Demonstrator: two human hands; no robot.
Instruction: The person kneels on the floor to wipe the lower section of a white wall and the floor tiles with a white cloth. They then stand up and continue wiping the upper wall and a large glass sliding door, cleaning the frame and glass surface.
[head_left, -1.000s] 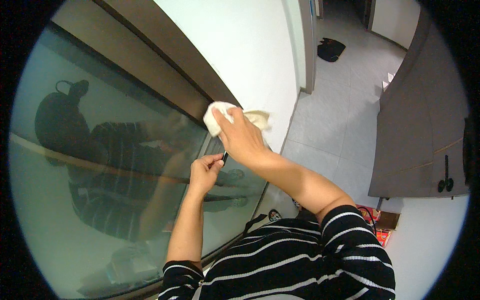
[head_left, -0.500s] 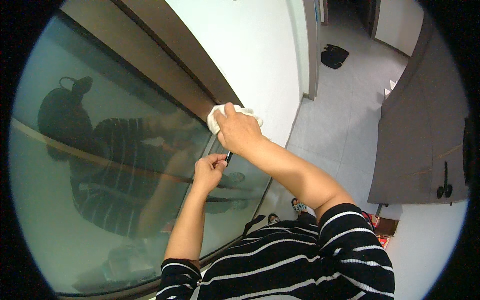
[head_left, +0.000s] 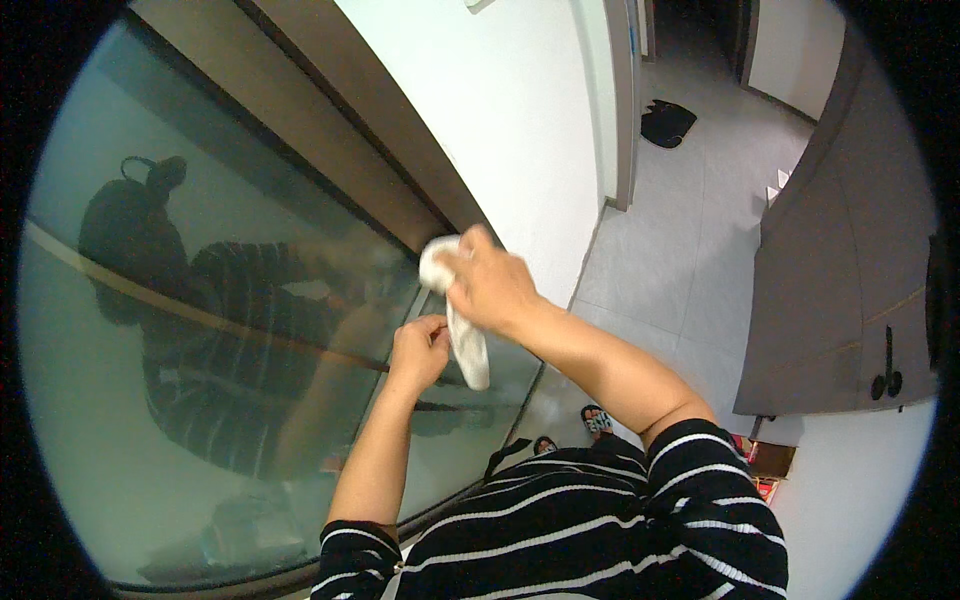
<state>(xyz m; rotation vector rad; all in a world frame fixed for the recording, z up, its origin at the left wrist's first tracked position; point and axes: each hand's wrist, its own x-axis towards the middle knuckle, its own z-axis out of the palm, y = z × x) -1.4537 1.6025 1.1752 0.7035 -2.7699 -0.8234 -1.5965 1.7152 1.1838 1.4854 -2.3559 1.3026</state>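
Observation:
My right hand (head_left: 492, 285) grips a white cloth (head_left: 463, 335) and presses its bunched upper end against the glass panel (head_left: 180, 420), close to the dark brown frame (head_left: 330, 130). A tail of the cloth hangs down below the hand. My left hand (head_left: 420, 350) is curled shut just left of the hanging tail, touching the glass; a small dark thing may be pinched in it, but I cannot tell what. The glass reflects my striped shirt and both arms.
A white wall (head_left: 500, 100) meets the frame on the right. Grey tiled floor (head_left: 680, 250) runs past a doorway with a black item (head_left: 667, 122) lying on it. A grey cabinet with a dark handle (head_left: 885, 365) stands at right. My sandalled feet (head_left: 597, 420) show below.
My right hand has slid down and left along the glass with the cloth, whose tail now hangs lower beside my left hand. The left hand has stayed nearly in place.

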